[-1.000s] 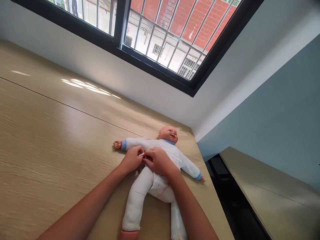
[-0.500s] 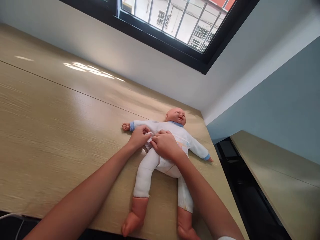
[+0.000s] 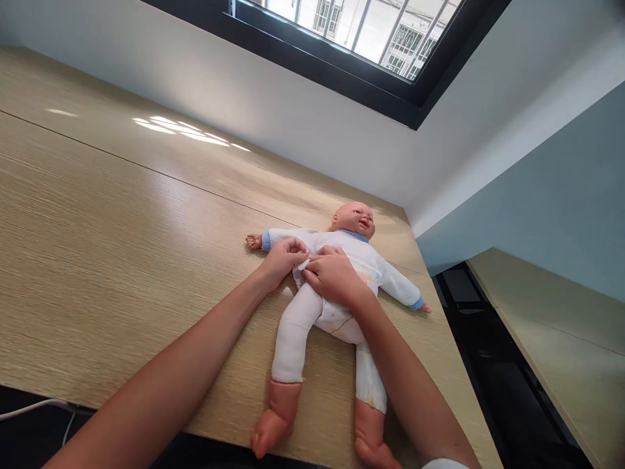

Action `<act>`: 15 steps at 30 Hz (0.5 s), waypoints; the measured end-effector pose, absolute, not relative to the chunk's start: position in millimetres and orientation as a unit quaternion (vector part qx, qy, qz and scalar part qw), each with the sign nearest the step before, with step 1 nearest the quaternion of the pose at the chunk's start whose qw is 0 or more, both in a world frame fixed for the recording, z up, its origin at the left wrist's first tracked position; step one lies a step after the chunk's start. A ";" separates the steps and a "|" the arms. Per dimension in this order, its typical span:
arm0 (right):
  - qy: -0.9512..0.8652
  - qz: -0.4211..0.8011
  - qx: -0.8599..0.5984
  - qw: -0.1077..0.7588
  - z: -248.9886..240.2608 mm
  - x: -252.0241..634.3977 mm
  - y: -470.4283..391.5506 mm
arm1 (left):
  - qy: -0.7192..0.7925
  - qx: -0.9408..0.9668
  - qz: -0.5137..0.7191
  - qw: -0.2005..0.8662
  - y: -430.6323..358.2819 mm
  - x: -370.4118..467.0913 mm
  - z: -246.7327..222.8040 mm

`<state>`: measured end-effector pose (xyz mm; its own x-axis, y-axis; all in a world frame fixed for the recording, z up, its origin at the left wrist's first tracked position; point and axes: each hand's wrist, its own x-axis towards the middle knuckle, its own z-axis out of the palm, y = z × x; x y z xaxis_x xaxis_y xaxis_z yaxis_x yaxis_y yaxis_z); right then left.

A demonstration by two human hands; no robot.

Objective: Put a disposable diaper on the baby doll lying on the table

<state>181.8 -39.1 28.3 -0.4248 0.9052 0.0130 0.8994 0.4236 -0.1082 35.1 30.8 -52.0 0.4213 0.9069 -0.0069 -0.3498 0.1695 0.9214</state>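
Note:
A baby doll (image 3: pixel 356 221) lies face up on the wooden table, in a white top with blue cuffs, its arms spread and its legs towards me. Round its hips is a white diaper (image 3: pixel 336 320). At the diaper's side near the doll's waist, my left hand (image 3: pixel 284 262) pinches a small white tab (image 3: pixel 303 264). My right hand (image 3: pixel 332 275) lies across the doll's belly, fingers bent and fingertips beside the tab; what they grip is hidden.
The wooden table (image 3: pixel 122 260) meets a white wall below a barred window (image 3: pixel 371 32). Right of it stand a blue-grey panel (image 3: pixel 537 195) and another wooden surface (image 3: pixel 561 339). A white cable (image 3: pixel 29 408) hangs at the lower left.
The view has shifted slightly, so the doll and table appear a little further right. Both hands stay at the diaper's side, where the white tab shows more between them.

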 end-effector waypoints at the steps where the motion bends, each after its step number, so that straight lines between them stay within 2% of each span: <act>1: -0.843 0.045 -0.533 0.047 29.1 183.0 -41.1 | 0.291 0.462 0.445 0.710 29.2 37.0 -51.5; 15: -0.789 0.073 -0.574 0.205 25.9 188.5 -45.3 | 0.257 0.398 0.418 0.775 23.8 43.5 -41.8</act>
